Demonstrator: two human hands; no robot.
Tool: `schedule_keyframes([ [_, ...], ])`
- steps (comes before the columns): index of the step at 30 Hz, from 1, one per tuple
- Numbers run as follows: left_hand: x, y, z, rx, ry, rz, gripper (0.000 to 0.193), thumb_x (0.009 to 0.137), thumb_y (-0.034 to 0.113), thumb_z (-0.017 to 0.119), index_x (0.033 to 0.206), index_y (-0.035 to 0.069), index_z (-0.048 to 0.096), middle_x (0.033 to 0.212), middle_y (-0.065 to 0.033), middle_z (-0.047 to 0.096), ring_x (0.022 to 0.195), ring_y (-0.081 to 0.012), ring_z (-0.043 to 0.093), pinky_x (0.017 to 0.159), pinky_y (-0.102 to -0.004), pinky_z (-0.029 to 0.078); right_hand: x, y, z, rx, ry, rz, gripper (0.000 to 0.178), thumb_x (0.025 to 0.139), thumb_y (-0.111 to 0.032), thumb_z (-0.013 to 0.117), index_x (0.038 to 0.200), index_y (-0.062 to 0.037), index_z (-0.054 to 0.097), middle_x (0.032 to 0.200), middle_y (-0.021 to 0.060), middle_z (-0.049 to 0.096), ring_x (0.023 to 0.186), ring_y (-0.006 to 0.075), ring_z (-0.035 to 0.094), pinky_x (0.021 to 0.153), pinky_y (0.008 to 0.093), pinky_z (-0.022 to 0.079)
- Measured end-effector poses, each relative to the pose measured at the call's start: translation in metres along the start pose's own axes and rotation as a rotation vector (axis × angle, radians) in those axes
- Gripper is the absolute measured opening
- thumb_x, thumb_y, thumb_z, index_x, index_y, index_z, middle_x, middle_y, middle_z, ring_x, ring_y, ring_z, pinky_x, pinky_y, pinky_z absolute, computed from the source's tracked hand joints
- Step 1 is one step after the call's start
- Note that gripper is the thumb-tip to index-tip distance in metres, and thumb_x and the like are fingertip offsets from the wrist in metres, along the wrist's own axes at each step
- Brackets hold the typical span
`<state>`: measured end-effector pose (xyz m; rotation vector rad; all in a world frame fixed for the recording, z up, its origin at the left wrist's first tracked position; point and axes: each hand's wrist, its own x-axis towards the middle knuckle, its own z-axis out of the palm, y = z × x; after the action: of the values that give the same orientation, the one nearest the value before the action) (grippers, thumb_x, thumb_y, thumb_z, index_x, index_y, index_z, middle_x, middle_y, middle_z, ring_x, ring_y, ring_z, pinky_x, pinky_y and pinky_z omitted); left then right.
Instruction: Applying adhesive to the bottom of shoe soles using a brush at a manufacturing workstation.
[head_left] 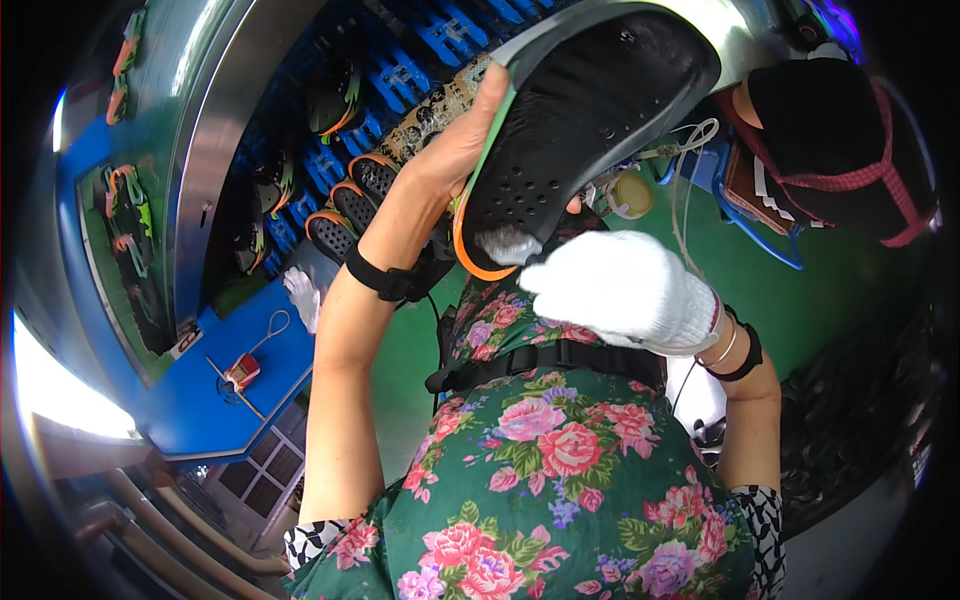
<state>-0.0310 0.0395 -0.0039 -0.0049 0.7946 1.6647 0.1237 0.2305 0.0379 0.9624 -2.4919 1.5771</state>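
Note:
A black clog (590, 120) with a holed toe and an orange and green edge is held up in front of me. My bare left hand (468, 135) grips its left side, the thumb along the green edge. At the orange toe end is my right hand (625, 290) in a white knit glove, its fingers closed. A small dark bit shows at the gloved fingertips, too little to name. Right beside them, a shiny whitish patch (508, 245) lies on the toe. The underside of the clog is hidden.
Several similar clogs (355, 205) with orange edges sit beyond my left forearm, near blue racks (450, 40). A white glove (301, 297) lies by a blue table (200, 400) at left. At right are a person in a dark cap (815, 130), a blue stool (715, 165) and a pale tub (630, 195).

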Motion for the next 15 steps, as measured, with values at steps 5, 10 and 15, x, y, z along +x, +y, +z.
schedule_keyframes([
  [5,-0.005,-0.002,-0.003,0.310,0.168,-0.070,0.098,0.092,0.080,0.037,0.150,0.000,0.044,0.128,-0.0219,0.066,0.101,-0.0316,0.074,0.076,-0.0453,0.067,0.001,0.018,0.004,0.389,0.073,-0.126,0.030,0.080,-0.010,0.077,0.110,-0.0149,0.077,0.112,0.0038,0.076,0.091,0.0236,0.071,0.078,0.0360,0.058],
  [10,0.003,0.002,-0.011,0.294,0.276,-0.152,0.102,0.090,0.084,0.036,0.149,0.001,0.045,0.117,-0.0222,0.070,0.091,-0.0326,0.075,0.075,-0.0445,0.067,0.007,0.011,-0.004,0.293,-0.011,-0.036,0.024,0.077,-0.007,0.079,0.101,-0.0113,0.079,0.105,0.0055,0.077,0.091,0.0244,0.072,0.082,0.0360,0.058],
  [15,0.004,-0.003,-0.003,-0.360,0.228,-0.049,0.113,0.083,0.093,0.030,0.151,0.004,0.045,0.121,-0.0241,0.069,0.090,-0.0422,0.074,0.076,-0.0535,0.064,0.001,0.016,-0.027,0.544,0.449,0.278,0.014,0.081,0.006,0.078,0.093,0.0000,0.079,0.096,0.0129,0.078,0.087,0.0207,0.075,0.081,0.0325,0.059],
])
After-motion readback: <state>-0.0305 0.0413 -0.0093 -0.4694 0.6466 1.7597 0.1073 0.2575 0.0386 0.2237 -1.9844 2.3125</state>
